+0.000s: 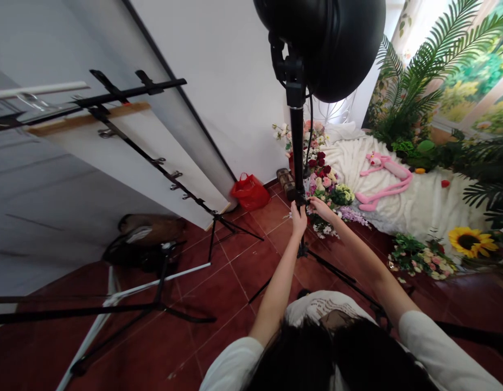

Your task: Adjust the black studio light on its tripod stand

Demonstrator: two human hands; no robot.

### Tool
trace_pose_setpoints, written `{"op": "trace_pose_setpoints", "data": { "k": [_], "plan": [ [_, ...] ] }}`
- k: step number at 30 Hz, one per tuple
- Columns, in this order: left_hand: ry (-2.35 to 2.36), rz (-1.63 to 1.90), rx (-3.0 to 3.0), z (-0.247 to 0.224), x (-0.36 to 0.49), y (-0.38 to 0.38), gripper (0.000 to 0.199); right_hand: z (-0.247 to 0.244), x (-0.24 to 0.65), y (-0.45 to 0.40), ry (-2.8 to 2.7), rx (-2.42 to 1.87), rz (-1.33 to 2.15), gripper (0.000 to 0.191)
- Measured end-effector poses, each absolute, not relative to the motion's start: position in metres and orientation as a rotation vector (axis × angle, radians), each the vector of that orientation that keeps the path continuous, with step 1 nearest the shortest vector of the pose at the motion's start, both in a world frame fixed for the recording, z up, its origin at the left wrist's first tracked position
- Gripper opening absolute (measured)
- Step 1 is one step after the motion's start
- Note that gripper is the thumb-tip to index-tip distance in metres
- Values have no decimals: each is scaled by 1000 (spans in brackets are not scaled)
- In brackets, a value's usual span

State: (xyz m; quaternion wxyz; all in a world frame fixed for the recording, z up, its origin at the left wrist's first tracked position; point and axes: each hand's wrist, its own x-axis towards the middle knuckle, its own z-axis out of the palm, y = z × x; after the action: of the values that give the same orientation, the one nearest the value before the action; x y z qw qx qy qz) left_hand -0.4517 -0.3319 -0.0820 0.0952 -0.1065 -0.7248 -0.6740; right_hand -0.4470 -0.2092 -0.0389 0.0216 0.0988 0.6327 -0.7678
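Steadying the tall black metal light stand (297, 130) with your left hand (299, 219), curled closed around it by its small black collar (300, 197), suited the step, since the bulky black lamp (332, 43) overhead likely made it top-heavy; your right hand (322, 209) reached the collar with bent fingers, though I could not tell their grip. The stand rose from dark red floor tiles (245, 277), between a white panel (170, 157) and cream cloth (434, 209) bearing a pink plush toy (395, 168).

The red tiled floor (251, 260) bears a red plastic bag (251, 194) and a black light stand (297, 146).
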Motion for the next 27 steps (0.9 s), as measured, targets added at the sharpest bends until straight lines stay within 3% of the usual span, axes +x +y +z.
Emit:
{"op": "trace_pose_setpoints", "data": {
  "k": [12, 19, 27],
  "plan": [
    [-2153, -1990, -310, -81, -451, -332, 39, -30, -449, -218, 1975, 461, -2407, 11],
    [-2162, -2000, -295, -78, -450, -332, 38, -13, -457, -216, 2036, 398, -2492, 41],
    [-2144, -1975, -359, -79, -450, -332, 40, 7, -472, -225, 1927, 324, -2617, 34]
  ]
}}
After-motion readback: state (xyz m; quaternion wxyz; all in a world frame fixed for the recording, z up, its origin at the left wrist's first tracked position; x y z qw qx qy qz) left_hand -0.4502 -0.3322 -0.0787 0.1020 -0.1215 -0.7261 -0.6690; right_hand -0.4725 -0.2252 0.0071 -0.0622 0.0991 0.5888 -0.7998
